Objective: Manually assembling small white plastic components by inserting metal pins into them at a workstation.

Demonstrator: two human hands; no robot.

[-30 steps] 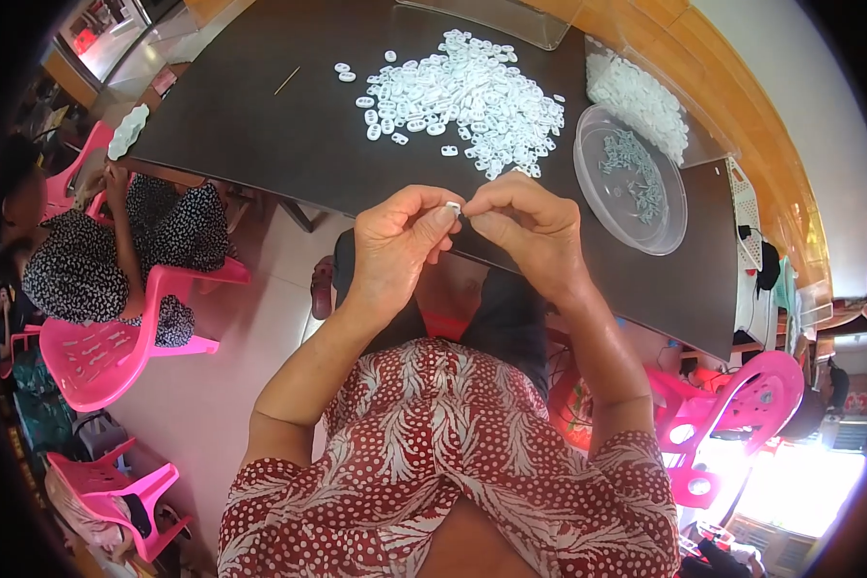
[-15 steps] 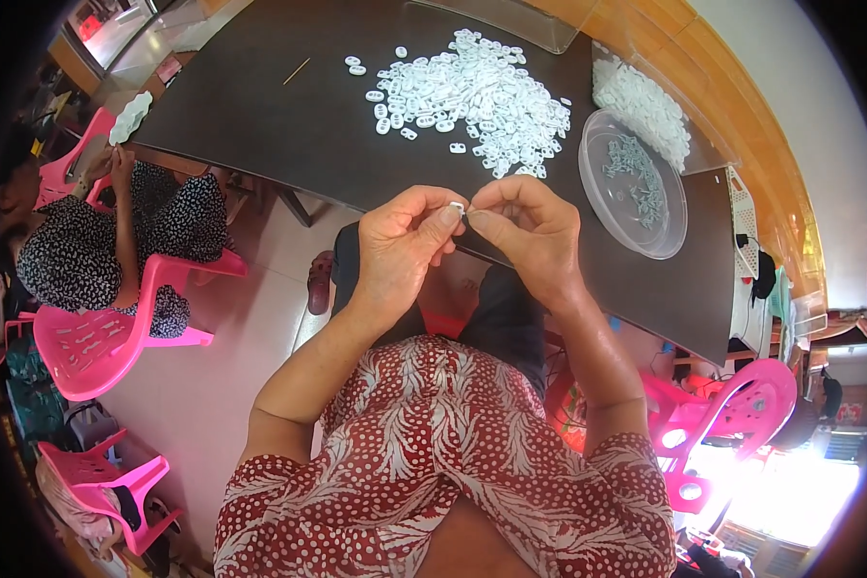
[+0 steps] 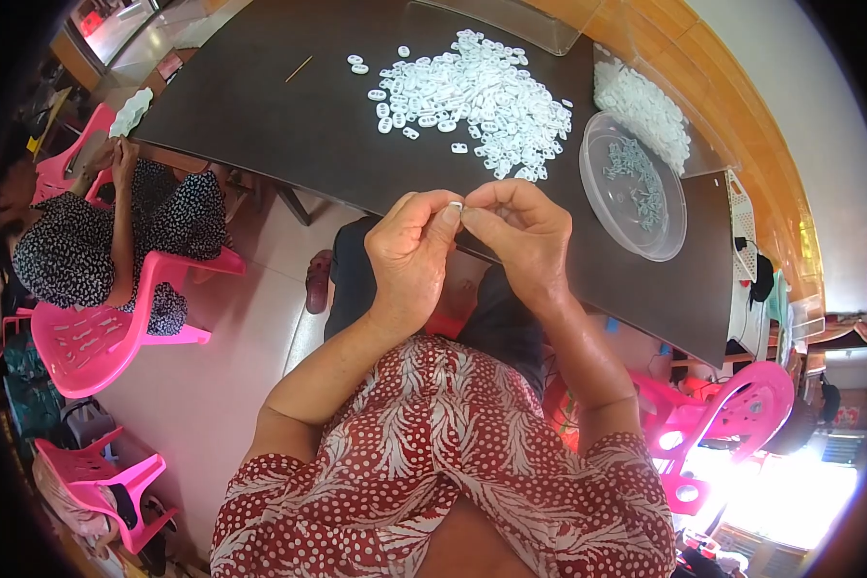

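Just over the near edge of the dark table, my left hand [image 3: 405,250] is closed, pinching a small white plastic piece [image 3: 456,204] between thumb and index finger. My right hand [image 3: 525,236] is closed in a pinch too, its fingertips meeting the right end of that piece; whatever they hold is hidden. Beyond my hands lies a loose pile of small oval white plastic pieces with holes [image 3: 482,87]. To the right, small grey pieces [image 3: 636,169] lie in a round clear plastic tub [image 3: 645,249].
A clear box at the far right holds a heap of white pieces [image 3: 641,106]. A thin stick [image 3: 299,68] lies on the table [image 3: 231,87] at left. Another person [image 3: 67,246] sits on a pink chair [image 3: 87,342] to the left, holding a pale wavy-edged item [image 3: 131,113].
Both hands have drawn slightly closer together, and the right fingertips now press against the end of the white piece. The view has shifted slightly.
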